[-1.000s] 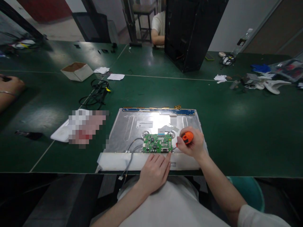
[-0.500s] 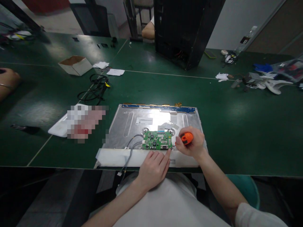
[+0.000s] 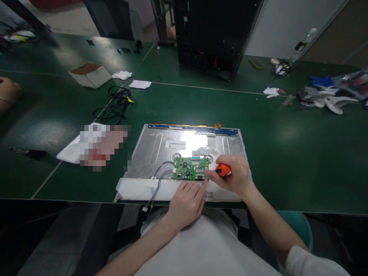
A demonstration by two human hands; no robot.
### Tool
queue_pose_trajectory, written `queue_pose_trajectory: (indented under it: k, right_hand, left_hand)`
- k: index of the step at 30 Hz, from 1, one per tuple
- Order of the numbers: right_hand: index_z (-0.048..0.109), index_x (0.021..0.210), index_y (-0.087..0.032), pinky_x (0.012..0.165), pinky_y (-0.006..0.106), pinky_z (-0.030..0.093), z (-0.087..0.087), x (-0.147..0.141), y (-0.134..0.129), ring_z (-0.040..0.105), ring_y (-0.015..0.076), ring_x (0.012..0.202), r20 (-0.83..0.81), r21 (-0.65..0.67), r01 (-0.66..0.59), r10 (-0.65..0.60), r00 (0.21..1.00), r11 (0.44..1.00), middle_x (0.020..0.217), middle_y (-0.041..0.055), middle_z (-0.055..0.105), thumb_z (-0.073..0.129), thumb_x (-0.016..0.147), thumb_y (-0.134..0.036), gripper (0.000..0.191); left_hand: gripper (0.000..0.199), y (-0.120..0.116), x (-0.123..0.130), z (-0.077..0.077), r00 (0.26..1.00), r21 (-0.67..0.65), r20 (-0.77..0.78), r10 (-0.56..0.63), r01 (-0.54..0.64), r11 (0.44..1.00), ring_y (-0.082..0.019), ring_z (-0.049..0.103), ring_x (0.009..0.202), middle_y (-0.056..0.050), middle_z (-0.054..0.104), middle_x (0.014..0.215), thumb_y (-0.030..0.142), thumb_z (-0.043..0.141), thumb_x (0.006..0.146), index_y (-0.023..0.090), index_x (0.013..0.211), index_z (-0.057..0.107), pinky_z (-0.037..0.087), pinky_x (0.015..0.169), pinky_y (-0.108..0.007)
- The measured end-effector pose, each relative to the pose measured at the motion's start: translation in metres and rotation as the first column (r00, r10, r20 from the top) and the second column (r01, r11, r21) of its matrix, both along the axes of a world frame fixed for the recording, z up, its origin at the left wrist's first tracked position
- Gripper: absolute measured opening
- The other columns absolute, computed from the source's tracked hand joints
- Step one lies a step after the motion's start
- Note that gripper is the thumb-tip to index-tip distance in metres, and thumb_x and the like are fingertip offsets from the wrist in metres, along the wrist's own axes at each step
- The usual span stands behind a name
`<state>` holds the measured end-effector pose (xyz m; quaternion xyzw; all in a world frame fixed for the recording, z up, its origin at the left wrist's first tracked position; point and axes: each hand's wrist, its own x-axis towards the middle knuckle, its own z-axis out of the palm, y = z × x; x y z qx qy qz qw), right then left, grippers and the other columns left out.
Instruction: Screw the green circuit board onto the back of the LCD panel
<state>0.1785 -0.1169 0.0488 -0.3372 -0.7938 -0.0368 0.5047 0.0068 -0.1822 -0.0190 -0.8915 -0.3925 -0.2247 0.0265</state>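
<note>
A silver display panel (image 3: 149, 157) lies back-up at the table's near edge. On it sits a green circuit board (image 3: 186, 168), with grey cables (image 3: 161, 180) running out from its left side. My right hand (image 3: 234, 174) grips a screwdriver (image 3: 223, 170) by its orange and black handle at the board's right end; its tip is hidden by my fingers. My left hand (image 3: 186, 201) rests with fingers extended on the white strip (image 3: 135, 189) along the panel's near side. Its index finger reaches the board's lower right corner.
Left of the panel are a black cable bundle (image 3: 115, 103), a white item (image 3: 70, 149) partly blurred out and an open box (image 3: 90, 76). A tall black cabinet (image 3: 212, 34) stands at the back. Someone else's hand (image 3: 8, 94) shows at far left.
My right hand has shifted slightly left, and the screwdriver handle has come closer to the board. The black cabinet at the back has turned and moved left. My left hand stays in place.
</note>
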Motion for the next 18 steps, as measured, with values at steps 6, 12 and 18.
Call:
queue_pose_trajectory:
  k: [6,12,18]
  right_hand:
    - [0.05,0.095,-0.022,0.047,0.024,0.041,0.012,0.004,-0.007,0.057,0.0117,0.049,0.08,-0.085,-0.023,0.03,0.996,0.996,0.063,-0.0035,0.061,0.049,0.09,-0.032,0.012]
    - [0.051,0.102,-0.021,0.048,0.023,0.042,0.012,0.008,-0.01,0.059,0.0114,0.051,0.102,-0.101,0.018,-0.008,0.995,0.995,0.065,-0.004,0.064,0.056,0.087,-0.023,0.016]
    - [0.054,0.098,-0.022,0.047,0.022,0.04,0.011,0.014,-0.006,0.058,0.0095,0.048,0.159,-0.073,-0.037,0.049,0.986,0.997,0.061,-0.0062,0.063,0.064,0.085,-0.025,0.017]
  left_hand:
    - [0.028,-0.001,0.0,-0.001,1.0,-0.014,-0.012,0.003,-0.003,1.0,-0.022,0.055,0.07,-0.006,0.058,0.07,0.018,0.041,0.098,0.014,0.082,0.063,0.036,0.067,-0.036]
    - [0.025,-0.002,-0.001,-0.001,1.0,-0.009,-0.006,-0.003,0.003,1.0,-0.022,0.056,0.068,-0.006,0.059,0.072,0.018,0.041,0.098,0.01,0.103,0.064,0.038,0.066,-0.037]
    - [0.026,-0.001,-0.001,0.0,1.0,-0.006,0.003,0.001,-0.001,1.0,-0.021,0.057,0.068,-0.005,0.06,0.071,0.019,0.041,0.099,0.01,0.107,0.064,0.038,0.065,-0.036]
